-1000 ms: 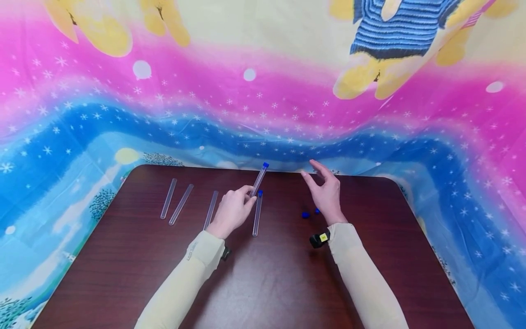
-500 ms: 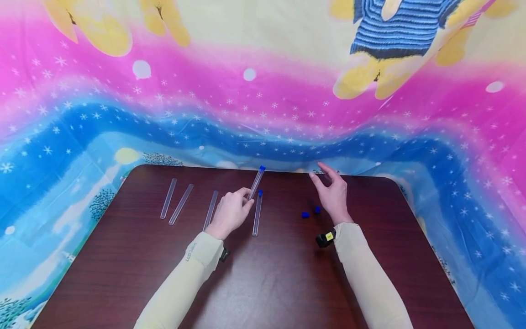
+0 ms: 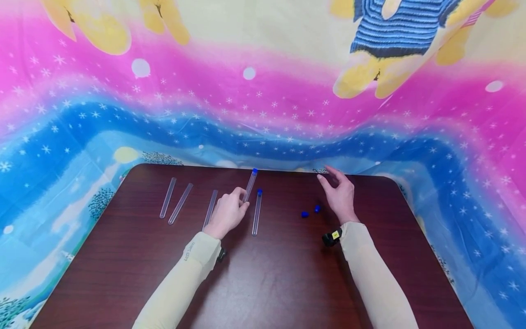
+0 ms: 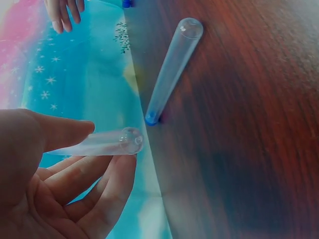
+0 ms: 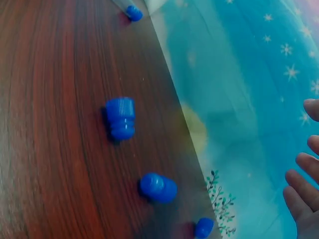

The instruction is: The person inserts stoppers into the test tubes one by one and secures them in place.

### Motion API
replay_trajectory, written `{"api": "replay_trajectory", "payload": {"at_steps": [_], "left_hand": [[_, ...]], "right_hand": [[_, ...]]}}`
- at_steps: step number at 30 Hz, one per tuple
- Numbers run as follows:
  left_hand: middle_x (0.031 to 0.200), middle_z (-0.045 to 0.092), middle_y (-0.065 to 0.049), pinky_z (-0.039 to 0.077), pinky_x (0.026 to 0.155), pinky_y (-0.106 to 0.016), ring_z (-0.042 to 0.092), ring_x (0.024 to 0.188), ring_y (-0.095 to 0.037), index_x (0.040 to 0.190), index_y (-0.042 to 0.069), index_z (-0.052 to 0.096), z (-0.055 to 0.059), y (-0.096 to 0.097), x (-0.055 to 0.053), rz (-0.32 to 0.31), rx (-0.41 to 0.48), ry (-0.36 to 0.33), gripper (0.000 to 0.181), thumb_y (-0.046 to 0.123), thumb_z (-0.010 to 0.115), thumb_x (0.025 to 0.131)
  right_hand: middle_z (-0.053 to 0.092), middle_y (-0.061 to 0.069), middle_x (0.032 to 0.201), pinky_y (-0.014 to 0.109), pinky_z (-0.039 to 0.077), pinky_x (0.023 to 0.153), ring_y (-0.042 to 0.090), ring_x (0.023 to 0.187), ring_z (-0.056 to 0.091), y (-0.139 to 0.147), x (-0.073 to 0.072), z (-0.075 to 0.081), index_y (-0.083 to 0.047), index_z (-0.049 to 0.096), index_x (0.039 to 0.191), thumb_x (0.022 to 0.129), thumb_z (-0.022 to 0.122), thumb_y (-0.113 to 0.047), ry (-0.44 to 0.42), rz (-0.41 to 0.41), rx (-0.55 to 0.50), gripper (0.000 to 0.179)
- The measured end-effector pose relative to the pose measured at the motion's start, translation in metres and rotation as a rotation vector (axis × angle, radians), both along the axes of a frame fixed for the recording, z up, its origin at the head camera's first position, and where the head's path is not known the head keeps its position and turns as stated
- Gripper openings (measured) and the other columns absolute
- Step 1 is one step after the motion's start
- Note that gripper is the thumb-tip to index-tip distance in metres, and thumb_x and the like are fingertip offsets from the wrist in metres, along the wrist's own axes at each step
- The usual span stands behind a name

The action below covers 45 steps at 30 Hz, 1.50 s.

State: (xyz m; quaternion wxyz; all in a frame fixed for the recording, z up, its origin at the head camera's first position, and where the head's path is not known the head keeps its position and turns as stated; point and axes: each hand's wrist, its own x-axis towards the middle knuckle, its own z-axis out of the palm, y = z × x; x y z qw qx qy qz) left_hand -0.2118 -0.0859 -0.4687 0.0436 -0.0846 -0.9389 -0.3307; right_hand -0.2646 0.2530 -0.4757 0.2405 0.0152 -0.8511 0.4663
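My left hand (image 3: pixel 225 214) pinches a clear test tube (image 3: pixel 250 183) with a blue cap, held slanted above the table. Its rounded end shows between thumb and fingers in the left wrist view. Just to the right lies a second capped test tube (image 3: pixel 256 214). My right hand (image 3: pixel 341 195) hovers with fingers extended and nothing in them. Nearest to it are loose blue caps; the right wrist view shows a ribbed cap (image 5: pixel 120 118), a tipped cap (image 5: pixel 158 187) and a third cap (image 5: pixel 204 227) by the edge. That third one is hidden in the head view.
Uncapped test tubes lie on the left of the dark wooden table (image 3: pixel 271 283): a leftmost tube (image 3: pixel 167 198), a slanted tube (image 3: pixel 181 204) and another tube (image 3: pixel 211 208) partly behind my left hand. A printed cloth (image 3: pixel 263 123) hangs behind the table's far edge.
My left hand has shifted slightly left with the capped test tube, which now sits lower. The right hand has moved right, away from the two caps, leaving both fully visible in the head view.
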Motion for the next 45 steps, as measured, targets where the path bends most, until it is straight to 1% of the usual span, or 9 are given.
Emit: {"api": "replay_trajectory", "payload": {"at_steps": [8,14,16,23,29,33,37,41,45], "left_hand": [[0.091,0.073,-0.004,0.055,0.076,-0.044,0.071,0.083,-0.023,0.120,0.007,0.063,-0.006,-0.004,-0.001,-0.005,-0.009,-0.039,0.028,0.016,0.073,0.095],[0.073,0.065,0.003,0.054,0.073,-0.040,0.061,0.052,-0.009,0.122,0.004,0.062,-0.010,-0.005,-0.002,-0.015,0.012,-0.086,0.031,0.016,0.073,0.096],[0.067,0.062,0.005,0.053,0.073,-0.040,0.059,0.048,-0.007,0.122,0.003,0.062,-0.011,-0.006,-0.002,-0.017,0.012,-0.093,0.030,0.015,0.072,0.096],[0.059,0.058,0.007,0.052,0.069,-0.039,0.059,0.052,-0.009,0.120,0.002,0.064,-0.014,-0.008,-0.001,-0.012,-0.031,-0.088,0.031,0.015,0.074,0.093],[0.064,0.060,0.005,0.053,0.070,-0.039,0.061,0.061,-0.012,0.122,0.004,0.065,-0.017,-0.008,-0.002,-0.003,-0.050,-0.103,0.034,0.015,0.077,0.091],[0.065,0.061,0.005,0.053,0.069,-0.038,0.062,0.061,-0.011,0.126,0.005,0.064,-0.019,-0.008,-0.002,-0.004,-0.035,-0.123,0.038,0.014,0.077,0.091],[0.063,0.061,0.006,0.053,0.069,-0.038,0.061,0.059,-0.010,0.127,0.004,0.063,-0.019,-0.007,-0.002,-0.011,-0.030,-0.136,0.039,0.013,0.076,0.092],[0.062,0.061,0.006,0.054,0.071,-0.039,0.062,0.060,-0.011,0.126,0.002,0.063,-0.019,-0.005,-0.003,-0.014,-0.040,-0.143,0.040,0.013,0.077,0.091],[0.066,0.062,0.001,0.054,0.074,-0.040,0.064,0.066,-0.016,0.124,0.002,0.064,-0.020,-0.004,-0.005,-0.003,-0.072,-0.146,0.040,0.015,0.079,0.090]], "right_hand": [[0.062,0.006,0.138,0.049,0.045,0.103,0.029,0.123,0.061,0.010,0.000,-0.005,-0.018,0.068,0.136,0.093,0.075,-0.041,-0.036,-0.022,0.008,0.049],[0.062,0.007,0.138,0.051,0.044,0.103,0.029,0.123,0.061,0.017,-0.001,-0.010,-0.016,0.067,0.136,0.093,0.076,-0.039,-0.047,-0.037,0.026,0.049],[0.062,0.008,0.138,0.051,0.044,0.103,0.031,0.123,0.061,0.020,-0.001,-0.010,-0.014,0.067,0.136,0.093,0.076,-0.037,-0.044,-0.043,0.040,0.049],[0.063,0.011,0.137,0.050,0.045,0.101,0.035,0.120,0.061,0.029,-0.002,-0.013,-0.011,0.067,0.135,0.094,0.077,-0.031,-0.060,-0.070,0.095,0.047],[0.062,0.013,0.138,0.050,0.043,0.104,0.033,0.124,0.059,0.035,-0.002,-0.015,-0.011,0.066,0.136,0.094,0.076,-0.030,-0.114,-0.081,0.140,0.048],[0.061,0.016,0.138,0.051,0.042,0.104,0.035,0.125,0.057,0.037,-0.002,-0.016,-0.009,0.065,0.137,0.094,0.076,-0.029,-0.146,-0.079,0.165,0.049],[0.060,0.020,0.138,0.053,0.041,0.103,0.037,0.125,0.056,0.039,-0.003,-0.017,-0.006,0.063,0.139,0.095,0.074,-0.028,-0.197,-0.075,0.204,0.050],[0.057,0.021,0.141,0.055,0.039,0.105,0.039,0.128,0.052,0.041,-0.004,-0.018,-0.006,0.060,0.142,0.097,0.072,-0.030,-0.272,-0.055,0.255,0.052],[0.054,0.023,0.142,0.057,0.039,0.105,0.041,0.129,0.050,0.043,-0.006,-0.020,-0.005,0.058,0.143,0.097,0.072,-0.029,-0.320,-0.035,0.282,0.053]]}}
